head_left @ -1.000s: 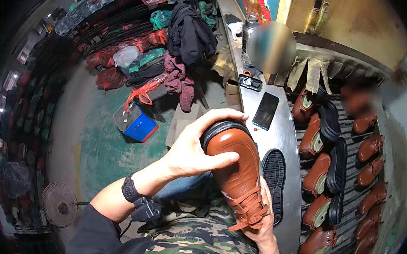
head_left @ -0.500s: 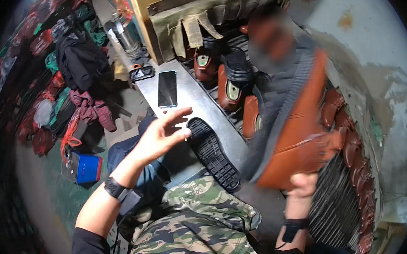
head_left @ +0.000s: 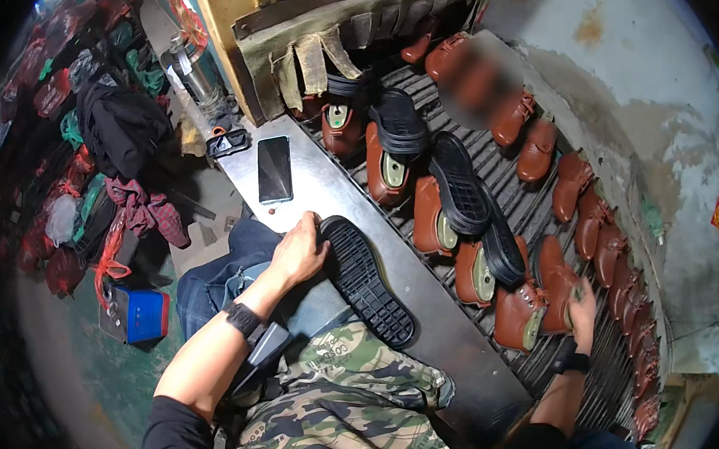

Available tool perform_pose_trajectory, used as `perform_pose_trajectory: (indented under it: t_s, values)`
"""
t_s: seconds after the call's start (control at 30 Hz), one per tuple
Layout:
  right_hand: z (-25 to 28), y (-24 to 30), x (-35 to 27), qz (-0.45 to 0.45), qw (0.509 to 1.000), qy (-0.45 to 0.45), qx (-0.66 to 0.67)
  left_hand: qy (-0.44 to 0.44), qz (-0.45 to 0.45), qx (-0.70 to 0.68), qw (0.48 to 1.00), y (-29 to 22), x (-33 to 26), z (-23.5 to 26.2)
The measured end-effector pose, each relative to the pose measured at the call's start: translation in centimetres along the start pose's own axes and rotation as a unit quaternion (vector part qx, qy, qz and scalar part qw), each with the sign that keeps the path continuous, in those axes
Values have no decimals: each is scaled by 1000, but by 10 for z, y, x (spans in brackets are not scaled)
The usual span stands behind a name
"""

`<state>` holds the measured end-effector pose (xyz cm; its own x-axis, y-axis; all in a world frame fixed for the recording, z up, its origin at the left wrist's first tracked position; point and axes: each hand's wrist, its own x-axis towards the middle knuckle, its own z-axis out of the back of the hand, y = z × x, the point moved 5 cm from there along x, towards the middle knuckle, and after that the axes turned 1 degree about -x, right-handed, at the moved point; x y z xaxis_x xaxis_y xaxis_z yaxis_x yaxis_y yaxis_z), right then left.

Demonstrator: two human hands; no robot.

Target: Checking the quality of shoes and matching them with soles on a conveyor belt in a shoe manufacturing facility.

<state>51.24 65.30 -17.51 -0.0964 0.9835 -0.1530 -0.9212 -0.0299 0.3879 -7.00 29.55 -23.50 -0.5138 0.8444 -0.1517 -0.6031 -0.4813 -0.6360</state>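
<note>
Left hand (head_left: pixel 299 252) at centre frame, fingers curled loosely over the heel end of a black sole (head_left: pixel 365 281); resting on it, not clamped shut. Sole lying tread-up, diagonal, partly on the steel ledge (head_left: pixel 328 192) and partly over the lap, toe end toward lower right.

Right hand (head_left: pixel 582 302) at right of frame, fingers closed round the upper edge of a brown shoe (head_left: pixel 555 284) on the slatted rack (head_left: pixel 540 210).

Handling, judged: sole likely light, rubbery, bending along its length; deep tread giving good purchase, not slippery, not fragile. Best taken at the waist or heel, thumb on the tread. Shoe likely firmer and heavier; leather smooth, so hold at the collar or heel, as now.

Containers: rack holding rows of brown shoes, several on their sides or sole-up, with further black soles (head_left: pixel 459 184) laid over some near upper centre. Blue box (head_left: pixel 136 314) at lower left on the floor; contents not visible.

Also noted: phone (head_left: pixel 275 168) flat on the ledge, upper left of the sole, well clear of it. Dark clothing (head_left: pixel 120 122) heaped at left.
</note>
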Motion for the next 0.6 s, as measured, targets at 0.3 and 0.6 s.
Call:
perform_pose_trajectory:
  t_s: [0.3,0.6]
  values:
    - [-98,20,-61,-100,898,179,388,-210,-69,-448,866,-73,-93,171]
    - [-45,59,-84,-41,738,54,672,-381,54,-589,711,-2,-156,232]
